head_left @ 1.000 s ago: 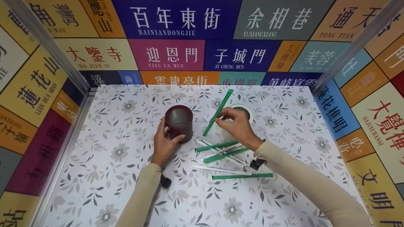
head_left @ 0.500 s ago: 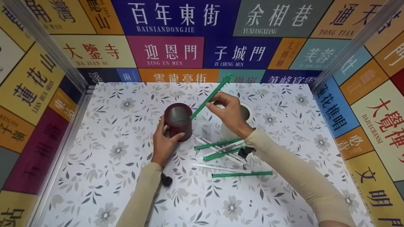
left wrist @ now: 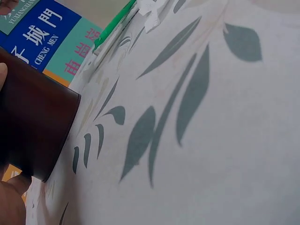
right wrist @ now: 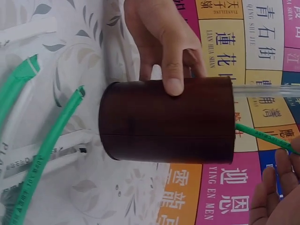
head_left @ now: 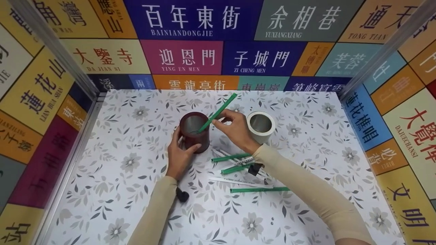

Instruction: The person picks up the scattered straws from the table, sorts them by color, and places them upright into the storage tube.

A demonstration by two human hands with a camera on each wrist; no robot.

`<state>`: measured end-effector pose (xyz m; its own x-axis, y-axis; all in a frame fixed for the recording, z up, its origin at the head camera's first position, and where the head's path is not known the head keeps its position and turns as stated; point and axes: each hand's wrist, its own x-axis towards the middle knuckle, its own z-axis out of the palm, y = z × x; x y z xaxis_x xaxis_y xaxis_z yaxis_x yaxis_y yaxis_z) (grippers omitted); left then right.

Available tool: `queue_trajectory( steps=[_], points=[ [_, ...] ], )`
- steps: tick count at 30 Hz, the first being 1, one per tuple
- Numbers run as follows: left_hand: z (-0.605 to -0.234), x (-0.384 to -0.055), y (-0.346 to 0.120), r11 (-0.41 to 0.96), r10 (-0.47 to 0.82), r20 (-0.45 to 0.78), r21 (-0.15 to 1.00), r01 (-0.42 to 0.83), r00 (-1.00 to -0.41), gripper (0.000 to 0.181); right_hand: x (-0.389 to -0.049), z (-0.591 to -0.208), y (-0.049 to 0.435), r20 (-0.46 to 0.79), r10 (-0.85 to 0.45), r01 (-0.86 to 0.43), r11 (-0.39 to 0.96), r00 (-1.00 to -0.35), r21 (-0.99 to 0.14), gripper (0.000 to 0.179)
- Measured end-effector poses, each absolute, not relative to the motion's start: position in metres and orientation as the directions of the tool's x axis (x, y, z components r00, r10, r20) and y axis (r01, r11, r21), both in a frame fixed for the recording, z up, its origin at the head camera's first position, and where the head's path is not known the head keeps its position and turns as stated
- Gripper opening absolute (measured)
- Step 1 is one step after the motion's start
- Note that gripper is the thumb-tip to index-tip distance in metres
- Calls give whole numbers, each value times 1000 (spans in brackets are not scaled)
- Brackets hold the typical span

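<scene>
A dark red-brown cup (head_left: 198, 141) stands upright on the table, gripped around its side by my left hand (head_left: 180, 153). My right hand (head_left: 233, 129) pinches a green paper-wrapped straw (head_left: 223, 109) at mid-length, just right of the cup. The straw slants, its lower end inside the cup's mouth and its upper end pointing up and right. In the right wrist view the straw enters past the rim of the cup (right wrist: 168, 122). The left wrist view shows only part of the cup (left wrist: 37, 117).
A cream-white cup (head_left: 261, 127) stands upright behind my right hand. Several green wrapped straws (head_left: 231, 158) and white wrapped straws (head_left: 238, 182) lie loosely in front of it, partly under my right forearm. Printed panels (head_left: 190, 58) wall the table's back and sides.
My right hand has carried the green straw leftward from beside the white cup, and its lower end has gone into the brown cup. My left hand keeps its grip on that cup.
</scene>
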<state>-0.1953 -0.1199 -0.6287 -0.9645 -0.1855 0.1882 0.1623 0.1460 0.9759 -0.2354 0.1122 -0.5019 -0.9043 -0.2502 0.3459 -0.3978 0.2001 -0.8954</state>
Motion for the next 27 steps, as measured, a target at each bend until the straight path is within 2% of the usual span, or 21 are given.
queue_trajectory(
  steps=[6, 11, 16, 22, 27],
  points=[
    [-630, -195, -120, 148, -167, 202, 973, 178, -965, 105, -226, -510, 123, 314, -280, -379, 225, -907, -898, 18],
    [-630, -194, -121, 152, -164, 198, 973, 174, -966, 103, -215, -514, 138, 311, -311, -390, 236, -898, -890, 17],
    [-626, -193, -122, 135, -166, 201, 975, 179, -966, 102, -200, -520, 157, 279, -398, -409, 292, -874, -865, 18],
    [-630, -195, -123, 124, -172, 205, 975, 185, -963, 99, -181, -540, 180, 207, -468, -409, 383, -859, -828, 15],
    [-630, -194, -120, 114, -173, 202, 976, 184, -964, 96, -165, -560, 201, 158, -481, -366, 375, -862, -852, 16]
  ],
)
